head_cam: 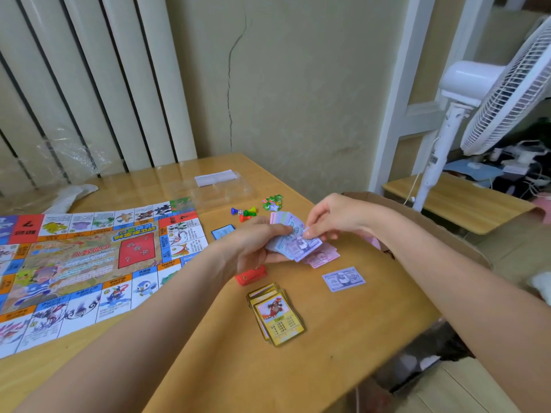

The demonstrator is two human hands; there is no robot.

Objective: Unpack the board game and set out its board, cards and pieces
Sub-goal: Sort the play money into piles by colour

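Over the middle of the wooden table point(343, 338), the left hand point(253, 245) holds a fanned wad of play money point(293, 242), its grip curled round the notes from beneath. The right hand point(331, 217) pinches the top purple note at its right edge between thumb and fingertips. Pink notes point(323, 257) lie just under the wad, and a single purple note point(343, 278) lies apart, nearer and to the right. A yellow card stack point(277, 314) sits near; a red card stack point(250, 275) lies under the left wrist. The board point(89, 263) lies unfolded at left. Coloured pawns point(244, 212) and green tokens point(272, 202) sit farther off, beside a clear plastic tray point(214, 186).
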